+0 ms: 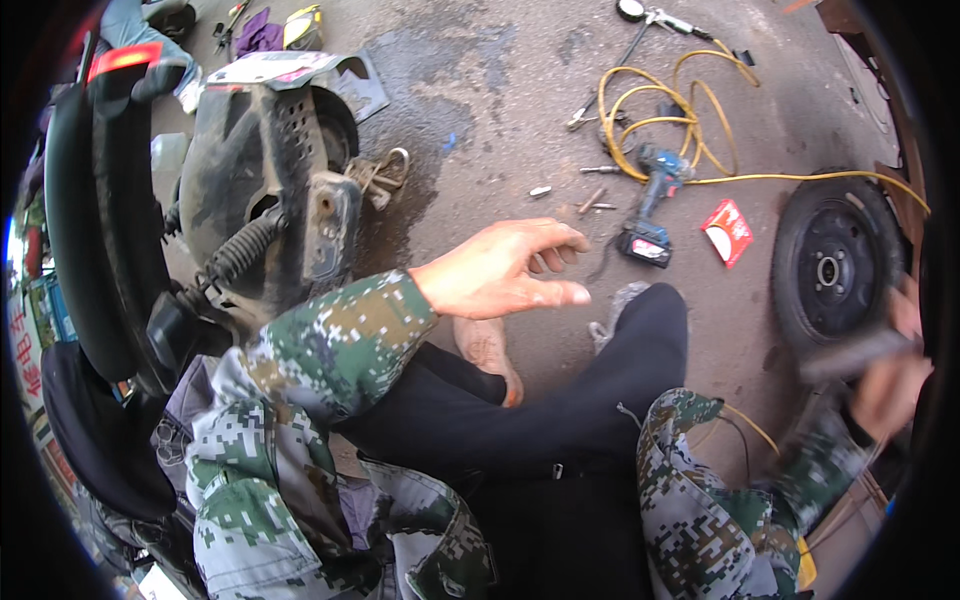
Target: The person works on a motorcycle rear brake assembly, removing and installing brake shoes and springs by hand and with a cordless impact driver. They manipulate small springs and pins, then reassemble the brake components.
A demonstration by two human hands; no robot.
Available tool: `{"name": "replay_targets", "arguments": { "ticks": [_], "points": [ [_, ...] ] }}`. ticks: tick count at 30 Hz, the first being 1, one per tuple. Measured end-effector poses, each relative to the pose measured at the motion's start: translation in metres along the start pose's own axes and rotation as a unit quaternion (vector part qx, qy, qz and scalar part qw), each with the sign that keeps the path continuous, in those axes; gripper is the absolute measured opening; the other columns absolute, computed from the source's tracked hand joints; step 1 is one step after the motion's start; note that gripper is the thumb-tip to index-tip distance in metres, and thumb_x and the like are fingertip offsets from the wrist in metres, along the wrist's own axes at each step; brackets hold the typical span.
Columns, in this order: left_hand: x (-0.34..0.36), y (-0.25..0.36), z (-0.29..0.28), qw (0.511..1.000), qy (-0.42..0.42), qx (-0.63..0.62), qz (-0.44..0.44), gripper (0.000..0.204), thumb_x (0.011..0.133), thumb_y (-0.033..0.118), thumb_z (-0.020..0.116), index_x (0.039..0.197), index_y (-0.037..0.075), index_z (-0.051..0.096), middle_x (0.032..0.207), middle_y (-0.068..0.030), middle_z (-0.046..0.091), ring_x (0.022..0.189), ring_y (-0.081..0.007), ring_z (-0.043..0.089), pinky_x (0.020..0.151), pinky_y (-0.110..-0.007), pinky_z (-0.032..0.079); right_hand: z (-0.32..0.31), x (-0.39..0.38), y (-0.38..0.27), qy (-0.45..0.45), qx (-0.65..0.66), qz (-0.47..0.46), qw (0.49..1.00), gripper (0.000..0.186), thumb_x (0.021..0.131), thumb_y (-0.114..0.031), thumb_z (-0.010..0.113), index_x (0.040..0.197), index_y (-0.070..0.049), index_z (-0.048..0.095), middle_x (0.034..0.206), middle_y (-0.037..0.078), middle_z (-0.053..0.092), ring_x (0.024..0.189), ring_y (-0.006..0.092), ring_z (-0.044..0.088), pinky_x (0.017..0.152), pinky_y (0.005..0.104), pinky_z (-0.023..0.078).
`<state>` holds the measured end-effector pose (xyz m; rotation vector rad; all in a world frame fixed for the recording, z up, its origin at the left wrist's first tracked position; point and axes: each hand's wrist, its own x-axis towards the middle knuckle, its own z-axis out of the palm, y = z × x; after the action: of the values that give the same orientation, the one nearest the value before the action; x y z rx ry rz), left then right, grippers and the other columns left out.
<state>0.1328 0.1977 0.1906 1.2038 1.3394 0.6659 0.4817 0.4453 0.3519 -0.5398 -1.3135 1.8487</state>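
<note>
Grey concrete floor (500,90), stained dark in patches, lies under a person sitting with black-trousered legs crossed. Left hand (500,270) hovers empty above the knee, palm down, its fingers (560,240) loosely spread and slightly curled, touching nothing. Right hand (885,385), blurred at the frame's right edge, has its fingers wrapped around a dark grey bar-shaped tool (855,352), just in front of a small black wheel (832,262) lying flat on the floor. Beyond the left hand sit a blue cordless drill (650,205), a red packet (728,232), scattered bolts and a coiled yellow hose (660,120). To the left stands a stripped scooter rear (265,180) with its black shock spring and red tail light.
</note>
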Motion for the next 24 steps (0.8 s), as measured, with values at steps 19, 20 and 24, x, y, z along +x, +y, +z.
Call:
{"name": "replay_targets", "arguments": {
  "ticks": [19, 20, 24],
  "points": [
    [-0.104, -0.171, 0.074, 0.771, 0.297, -0.466, -0.316, 0.022, 0.103, 0.022, 0.068, 0.098, 0.008, 0.051, 0.071, -0.0014, 0.052, 0.057, -0.0124, 0.051, 0.055, -0.030, 0.046, -0.142, 0.025, 0.449, 0.098, -0.553, 0.327, 0.760, 0.079, 0.077, -0.050, 0.086, 0.116, 0.016, 0.068, 0.111, 0.027, 0.074, 0.104, 0.0334, 0.073, 0.096, 0.0398, 0.053],
    [-0.103, -0.170, 0.076, 0.752, 0.319, -0.485, -0.312, 0.022, 0.104, 0.022, 0.068, 0.098, 0.008, 0.051, 0.073, -0.0028, 0.053, 0.059, -0.0134, 0.052, 0.056, -0.030, 0.046, -0.142, 0.034, 0.454, 0.083, -0.518, 0.329, 0.785, 0.071, 0.077, -0.046, 0.086, 0.112, 0.015, 0.071, 0.105, 0.025, 0.076, 0.099, 0.0312, 0.074, 0.094, 0.0382, 0.053],
    [-0.097, -0.167, 0.079, 0.706, 0.374, -0.529, -0.286, 0.023, 0.104, 0.023, 0.067, 0.103, 0.007, 0.050, 0.080, -0.0074, 0.057, 0.068, -0.0186, 0.058, 0.065, -0.035, 0.052, -0.121, 0.043, 0.448, 0.080, -0.412, 0.373, 0.827, 0.041, 0.080, -0.032, 0.081, 0.096, 0.004, 0.071, 0.077, 0.010, 0.069, 0.065, 0.0198, 0.065, 0.062, 0.0362, 0.051]
  ]
}}
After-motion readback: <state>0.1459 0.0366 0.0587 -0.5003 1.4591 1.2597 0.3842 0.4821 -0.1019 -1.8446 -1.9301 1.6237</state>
